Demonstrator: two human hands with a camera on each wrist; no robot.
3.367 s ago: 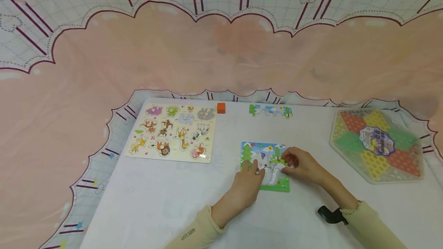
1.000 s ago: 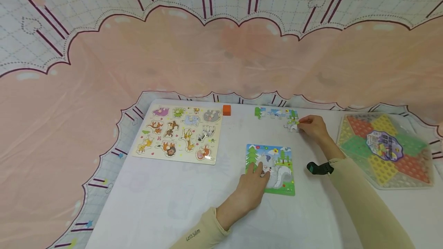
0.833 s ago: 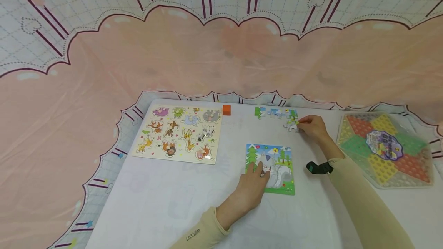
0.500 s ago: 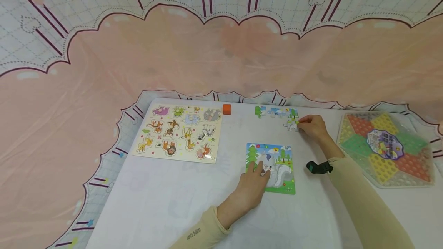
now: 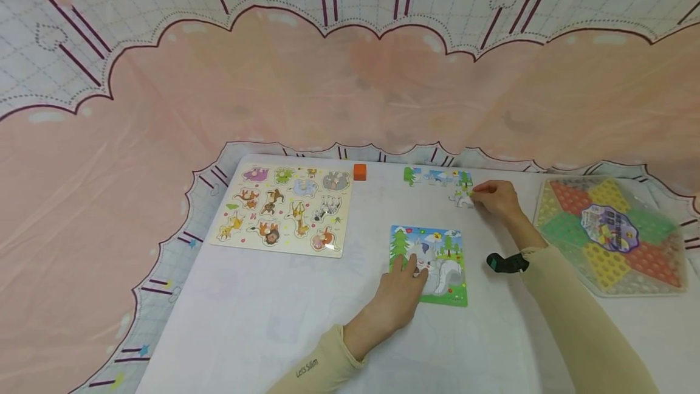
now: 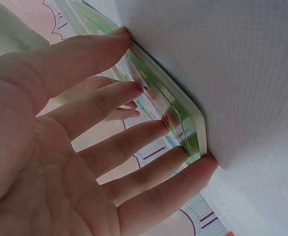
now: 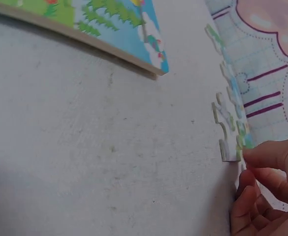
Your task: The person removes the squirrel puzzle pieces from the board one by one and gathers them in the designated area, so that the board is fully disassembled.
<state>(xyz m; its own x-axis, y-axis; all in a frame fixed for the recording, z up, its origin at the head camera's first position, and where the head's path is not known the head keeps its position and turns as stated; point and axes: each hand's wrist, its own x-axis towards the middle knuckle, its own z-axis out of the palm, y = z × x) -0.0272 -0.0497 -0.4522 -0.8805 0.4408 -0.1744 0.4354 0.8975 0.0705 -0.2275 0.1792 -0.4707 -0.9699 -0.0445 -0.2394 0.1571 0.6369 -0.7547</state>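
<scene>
A square jigsaw board (image 5: 443,293) with a grey squirrel picture lies on the white table. My left hand (image 5: 398,293) rests on its left part with fingers spread; in the left wrist view the thumb and little finger (image 6: 168,191) touch the board's edge. My right hand (image 5: 497,200) is behind and to the right of the board. Its thumb and index finger pinch a grey-and-green jigsaw piece (image 5: 463,199) by its right side, against the right end of a row of joined and loose pieces (image 5: 435,177). The right wrist view shows the pinched piece (image 7: 229,150) low at the table.
An animal knob puzzle (image 5: 284,245) lies at the left, with an orange cube (image 5: 359,172) by its back right corner. A clear hexagonal game box (image 5: 601,266) with coloured triangles stands at the right. A patterned cloth (image 5: 328,90) hangs behind the table.
From the squirrel board's right side, my right hand has moved back to the row, where a jigsaw piece now lies below its right end. Over the last second both hands stay nearly still.
</scene>
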